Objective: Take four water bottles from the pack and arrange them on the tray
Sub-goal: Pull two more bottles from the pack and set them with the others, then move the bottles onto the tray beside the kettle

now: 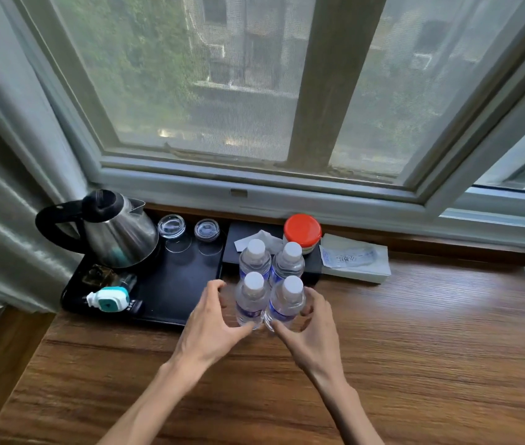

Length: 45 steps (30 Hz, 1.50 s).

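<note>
Four upright bottles [269, 281] clustered at frame centre on the desk [415, 348], just right of the black tray [184, 284], left hand [213, 319] and right hand [309, 319] cupped around the near pair, kettle [116, 229] upper left.

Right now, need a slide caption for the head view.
Both hands, left hand and right hand, cup four upright water bottles on the wooden table, beside the black tray.

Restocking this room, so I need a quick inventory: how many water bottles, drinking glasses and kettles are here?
Water bottles: 4
Drinking glasses: 2
Kettles: 1
Total: 7
</note>
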Available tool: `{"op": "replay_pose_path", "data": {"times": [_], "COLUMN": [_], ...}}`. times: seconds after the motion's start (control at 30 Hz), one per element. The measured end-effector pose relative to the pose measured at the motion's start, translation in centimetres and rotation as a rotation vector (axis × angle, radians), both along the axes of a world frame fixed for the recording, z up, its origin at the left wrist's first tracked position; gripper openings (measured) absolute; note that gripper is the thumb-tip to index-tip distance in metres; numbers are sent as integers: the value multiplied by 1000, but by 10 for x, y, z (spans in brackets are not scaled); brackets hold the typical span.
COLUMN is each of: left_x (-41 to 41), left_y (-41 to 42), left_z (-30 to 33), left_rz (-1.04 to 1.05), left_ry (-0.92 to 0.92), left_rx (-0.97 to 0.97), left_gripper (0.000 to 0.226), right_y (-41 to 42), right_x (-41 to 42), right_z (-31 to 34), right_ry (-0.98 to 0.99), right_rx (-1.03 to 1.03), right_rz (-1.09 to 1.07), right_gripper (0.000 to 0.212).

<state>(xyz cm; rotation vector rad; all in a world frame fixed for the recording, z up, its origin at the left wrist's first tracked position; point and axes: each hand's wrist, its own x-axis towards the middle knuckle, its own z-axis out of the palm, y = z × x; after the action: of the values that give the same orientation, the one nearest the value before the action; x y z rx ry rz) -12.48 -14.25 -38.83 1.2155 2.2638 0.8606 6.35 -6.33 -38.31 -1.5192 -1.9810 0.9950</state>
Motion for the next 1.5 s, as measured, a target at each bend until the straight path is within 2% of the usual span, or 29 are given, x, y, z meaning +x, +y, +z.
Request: {"op": "replay_pose_path", "data": {"times": [0.07, 0.2, 0.33, 0.5, 0.67, 0.87, 0.93, 1.03, 1.13, 1.27, 1.5], "left_x": [5, 21, 36, 45, 40, -31, -66, -110, -141, -161, -171], "left_y": [1, 15, 21, 21, -3, -34, -35, -30, -20, -4, 26], "left_z": [-16, -34, -47, -52, -48, -22, -19, -22, -25, -35, -39], "left_rz": [-62, -6, 126, 231, 265, 298, 324, 320, 298, 264, 300], "left_ry": [-86, -210, -197, -221, -172, -87, -140, -192, -117, -130, -155], "left_rx": [-6, 122, 165, 193, 258, 360, 373, 340, 287, 196, 162], "left_gripper": [89, 67, 68, 61, 57, 67, 66, 64, 60, 59, 55], "right_y": [-7, -14, -11, -3, -24, -48, -48, -45, -37, -28, -12], "right_x": [-1, -9, -13, -16, -16, -83, -116, -163, -201, -227, -248], "right_z": [-19, -45, -55, -62, -52, -23, -14, -18, -30, -48, -57], "right_ry": [-13, 60, 188, 245, 251, 356, 366, 319, 324, 327, 307], "right_rx": [-37, -75, -101, -110, -50, 33, 42, 51, 0, -79, -47], "right_rz": [6, -27, -63, -117, -84, -34, -15, 13, -29, -56, -145], "right_gripper": [85, 76, 59, 51, 59, 57, 53, 48, 48, 45, 40]}}
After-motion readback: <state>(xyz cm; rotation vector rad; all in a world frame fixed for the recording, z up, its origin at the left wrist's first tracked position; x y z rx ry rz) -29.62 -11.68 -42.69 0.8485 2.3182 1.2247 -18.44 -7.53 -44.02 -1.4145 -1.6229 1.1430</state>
